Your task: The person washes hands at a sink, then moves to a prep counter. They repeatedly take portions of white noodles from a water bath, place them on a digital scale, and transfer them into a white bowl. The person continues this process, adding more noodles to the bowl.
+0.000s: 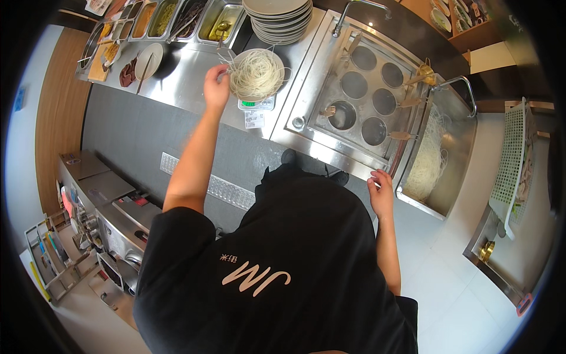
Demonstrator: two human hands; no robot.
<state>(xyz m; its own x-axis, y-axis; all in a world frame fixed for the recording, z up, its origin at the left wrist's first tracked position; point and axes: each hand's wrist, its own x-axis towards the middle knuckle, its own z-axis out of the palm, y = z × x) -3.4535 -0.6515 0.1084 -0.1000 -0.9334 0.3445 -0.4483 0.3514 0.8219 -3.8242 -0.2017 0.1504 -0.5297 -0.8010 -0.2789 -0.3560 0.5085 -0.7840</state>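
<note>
At the left rim of a bowl [253, 98] heaped with white noodles [258, 73] is my left hand [216, 86], its fingers curled. Whether it grips the rim or a strand cannot be told. The bowl rests on a digital kitchen scale [266, 105] with a lit green display, and loose strands stick out past its edge. A printed paper slip [254, 120] lies just in front of the scale. My right hand [381, 190] hangs with nothing in it by the front corner of a steel noodle boiler [327, 148], fingers loosely bent and apart.
Several round wells [353, 85] and wooden strainer handles [401, 135] fill the boiler top. Right of it, a steel sink [460, 146] holds more noodles [426, 163]. Stacked plates [281, 22], a white bowl [149, 62] and food pans [164, 20] line the counter.
</note>
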